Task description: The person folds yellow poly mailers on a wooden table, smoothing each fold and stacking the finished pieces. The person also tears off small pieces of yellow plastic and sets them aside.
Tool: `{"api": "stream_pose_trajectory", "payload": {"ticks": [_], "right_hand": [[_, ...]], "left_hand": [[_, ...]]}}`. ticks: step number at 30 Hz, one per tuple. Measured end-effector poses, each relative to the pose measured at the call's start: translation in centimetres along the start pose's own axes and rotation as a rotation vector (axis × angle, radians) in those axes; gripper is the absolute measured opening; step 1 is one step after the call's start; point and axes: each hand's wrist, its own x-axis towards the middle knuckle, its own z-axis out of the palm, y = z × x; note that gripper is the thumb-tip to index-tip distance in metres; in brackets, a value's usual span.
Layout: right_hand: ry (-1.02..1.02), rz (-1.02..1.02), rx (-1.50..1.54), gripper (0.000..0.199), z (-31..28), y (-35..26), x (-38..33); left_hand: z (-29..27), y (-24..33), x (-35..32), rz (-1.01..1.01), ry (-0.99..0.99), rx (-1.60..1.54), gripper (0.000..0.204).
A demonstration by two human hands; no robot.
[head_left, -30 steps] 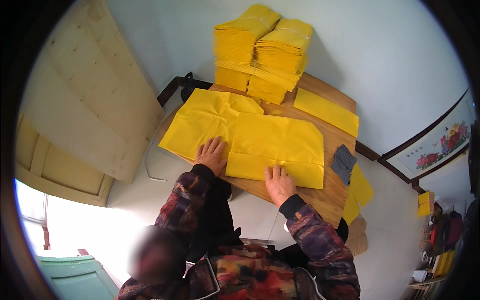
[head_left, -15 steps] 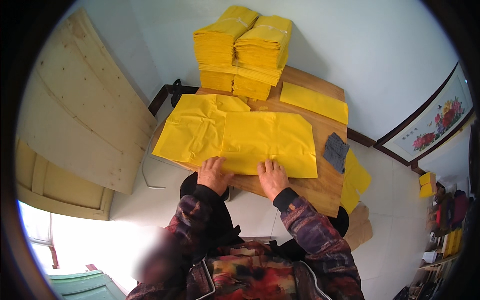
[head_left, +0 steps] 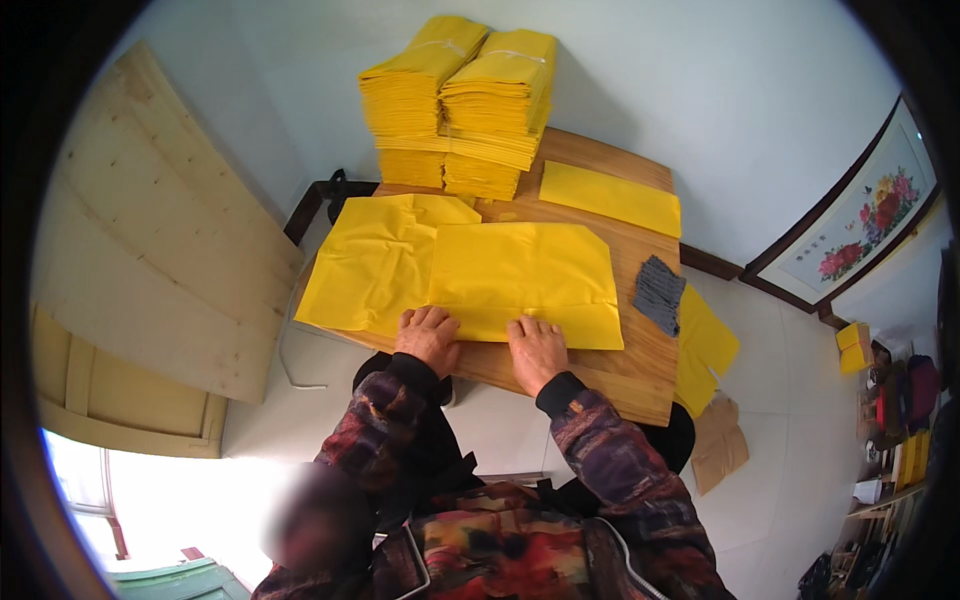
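Yellow sheet [head_left: 520, 265]; grey cloth [head_left: 658, 294]; multicoloured patterned sleeves [head_left: 615, 445].

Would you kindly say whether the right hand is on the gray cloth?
No, the right hand touches a yellow sheet, while the gray cloth lies farther right on the wooden table.

The room is bright. Strong light enters at lower left, where the pale window [head_left: 78, 475] and the area beside it wash out to white. A tall stack of folded yellow sheets [head_left: 455, 105] casts a soft shadow rightward on the smooth pale-blue wall [head_left: 690, 90]. A dark rounded patch [head_left: 315, 515] is heavily blurred; black fisheye vignetting rims bent edges.
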Motion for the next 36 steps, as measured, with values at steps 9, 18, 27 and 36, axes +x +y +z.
{"api": "stream_pose_trajectory", "payload": {"ticks": [9, 18, 27, 36], "right_hand": [[0.163, -0.038, 0.17, 0.032, -2.6, -0.1, -0.8], [-0.173, 0.755, 1.975, 0.038, -2.3, -0.2, -5.4], [0.176, 0.878, 2.116, 0.036, -2.0, 1.1, -4.3], [-0.776, 0.44, 1.178, 0.034, -5.3, 16.4, -2.1]], "left_hand": [[0.1, 1.0, 2.0, 0.083, 0.024, 0.047, 0.018], [-3.5, 4.1, 4.2, 0.238, -0.004, 0.248, 0.009], [-6.6, 11.7, -0.7, 0.278, -0.145, 0.033, 0.023], [-7.4, 7.8, -5.9, 0.099, -0.156, -0.414, 0.04]]}}
